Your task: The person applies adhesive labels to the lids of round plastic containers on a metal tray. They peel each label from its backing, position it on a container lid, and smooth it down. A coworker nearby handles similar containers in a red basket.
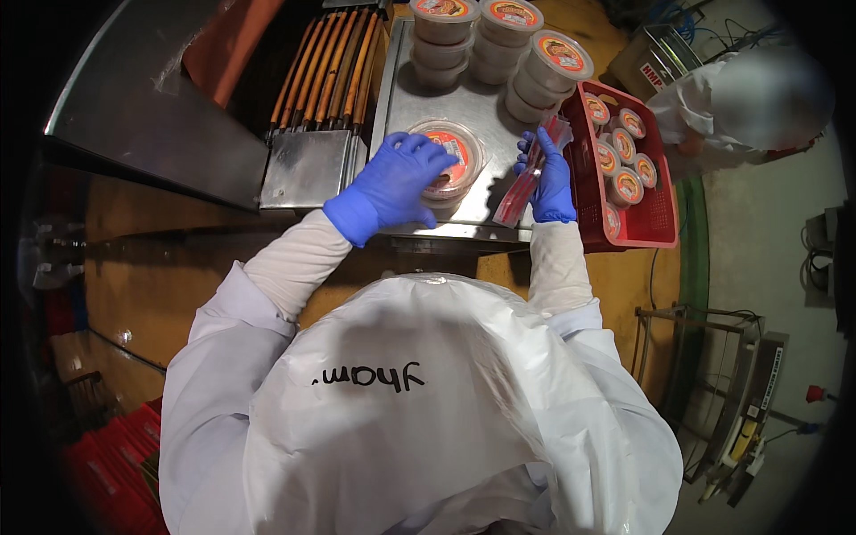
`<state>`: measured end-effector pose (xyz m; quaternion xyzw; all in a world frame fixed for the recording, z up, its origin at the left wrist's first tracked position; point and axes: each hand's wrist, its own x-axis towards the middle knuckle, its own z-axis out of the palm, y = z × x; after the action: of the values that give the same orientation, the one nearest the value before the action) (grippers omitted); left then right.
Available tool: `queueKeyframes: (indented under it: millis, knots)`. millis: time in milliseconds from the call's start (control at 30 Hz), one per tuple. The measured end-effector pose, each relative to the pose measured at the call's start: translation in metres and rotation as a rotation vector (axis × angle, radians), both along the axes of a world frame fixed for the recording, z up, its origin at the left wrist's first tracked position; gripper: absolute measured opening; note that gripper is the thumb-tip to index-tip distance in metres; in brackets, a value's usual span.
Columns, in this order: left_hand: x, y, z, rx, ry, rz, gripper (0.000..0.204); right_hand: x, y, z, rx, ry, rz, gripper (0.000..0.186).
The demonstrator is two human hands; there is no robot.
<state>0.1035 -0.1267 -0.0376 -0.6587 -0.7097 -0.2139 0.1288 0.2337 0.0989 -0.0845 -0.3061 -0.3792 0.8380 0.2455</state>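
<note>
In front of me a round clear plastic tub (465,162) with an orange-red label on its lid stands on the metal tabletop (406,102). My left hand (385,183), in a blue glove, curls over the tub's left side, its fingers resting on the lid and its thumb at the near edge. What sits under the palm is hidden. Just right of the tub, my gloved right hand (553,178) is closed around a bundle of flat clear plastic strips with red print (519,198). The bundle slants down toward the near edge of the table.
Stacked tubs (441,55) line the table's far side, with another stack (546,76) further right. A red crate (667,234) holding several tubs adjoins the right edge. Beyond it is a co-worker in white (713,111). Leftward lies a rack of orange-brown rods (325,67).
</note>
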Motion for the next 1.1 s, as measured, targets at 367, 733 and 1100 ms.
queueKeyframes:
  millis: [367,733,1100]
  knots:
    - [-0.099,-0.020,0.004,0.212,-0.284,0.385,0.027,0.028,-0.015,0.009,-0.471,0.304,0.105,0.026]
    - [-0.112,0.003,-0.002,-0.005,0.387,0.854,0.080,0.012,0.075,-0.045,-0.474,0.230,-0.349,0.008]
    - [-0.032,0.086,-0.095,-0.321,-1.038,0.254,0.024,-0.064,0.158,-0.093,-0.186,-0.215,-0.461,0.025]
